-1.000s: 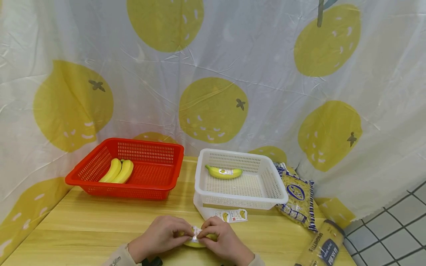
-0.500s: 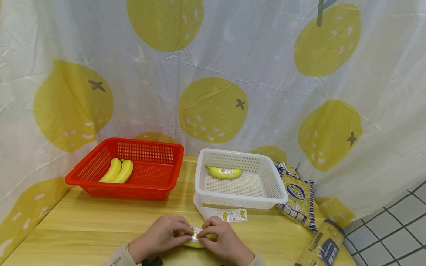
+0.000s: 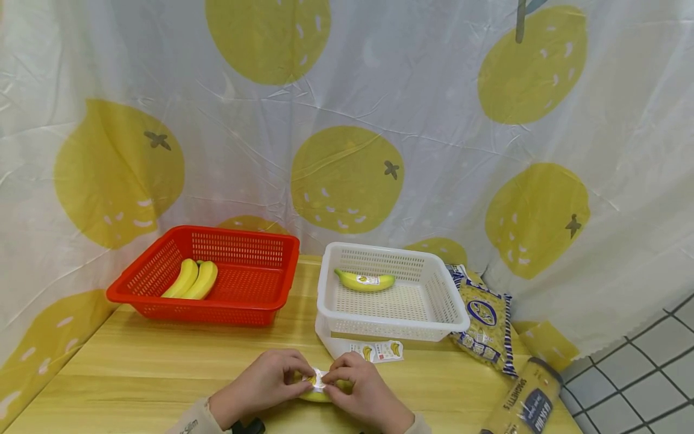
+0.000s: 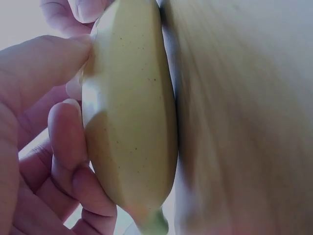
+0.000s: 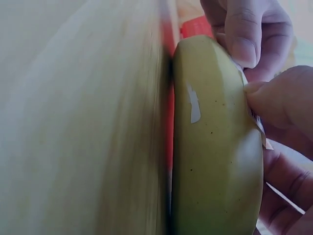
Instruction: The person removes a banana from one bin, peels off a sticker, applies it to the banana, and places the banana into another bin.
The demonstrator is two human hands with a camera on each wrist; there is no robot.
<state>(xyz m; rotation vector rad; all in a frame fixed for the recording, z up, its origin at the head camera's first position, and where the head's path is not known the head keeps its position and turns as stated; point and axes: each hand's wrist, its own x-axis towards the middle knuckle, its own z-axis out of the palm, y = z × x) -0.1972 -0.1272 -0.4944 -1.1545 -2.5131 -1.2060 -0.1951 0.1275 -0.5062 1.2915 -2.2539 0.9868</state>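
In the head view a banana [image 3: 314,396] lies on the table near its front edge, with a white printed sticker [image 3: 319,378] across its upper side. My left hand [image 3: 273,377] pinches the sticker's left part with thumb and fingertips close together. From the other side my right hand [image 3: 360,386] does likewise at its right part. In the left wrist view fingers run along the banana [image 4: 129,107], whose green tip shows. The right wrist view shows the sticker's edge [image 5: 260,128] standing off the peel by the thumb; a small white patch marks the banana's flank.
A red basket [image 3: 233,302] with two bananas [image 3: 199,280] stands at the left. The white basket [image 3: 390,325] to its right holds one stickered banana [image 3: 368,281]. Before it lies a sticker strip [image 3: 376,351]. A pasta bag [image 3: 482,319] and a spaghetti jar [image 3: 526,398] are at right.
Both hands have stayed in nearly the same place on the banana. Their fingertips have shifted slightly, and the part of the sticker showing between them looks different.
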